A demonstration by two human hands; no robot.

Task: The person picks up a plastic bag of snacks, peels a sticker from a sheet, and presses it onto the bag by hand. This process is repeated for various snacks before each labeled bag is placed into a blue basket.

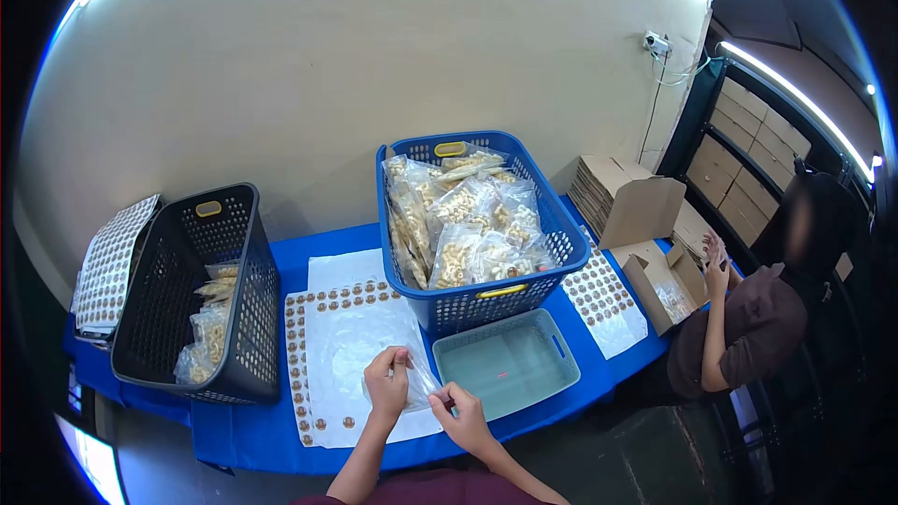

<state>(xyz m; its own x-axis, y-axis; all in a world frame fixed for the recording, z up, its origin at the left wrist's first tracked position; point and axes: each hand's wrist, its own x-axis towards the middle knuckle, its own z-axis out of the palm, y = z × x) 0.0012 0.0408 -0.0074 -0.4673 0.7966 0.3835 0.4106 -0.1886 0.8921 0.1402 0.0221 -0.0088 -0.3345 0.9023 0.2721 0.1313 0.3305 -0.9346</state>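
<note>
In the head view, my left hand (387, 382) is closed on one side of a clear plastic bag (422, 382). My right hand (462, 417) pinches the bag's lower right part. The bag looks flat, with no visible contents. Beneath my hands lies a pile of clear plastic bags or film (341, 355), resting on a sheet of round brown stickers (297, 365). Just right of the bag is a shallow green tray (458, 399).
A blue basket (449, 313) behind the tray holds many bagged pale snacks. A dark basket (257, 346) at left holds several similar bags. At right are another sticker sheet (603, 304), cardboard boxes (645, 210) and a co-worker (762, 327) with raised hands.
</note>
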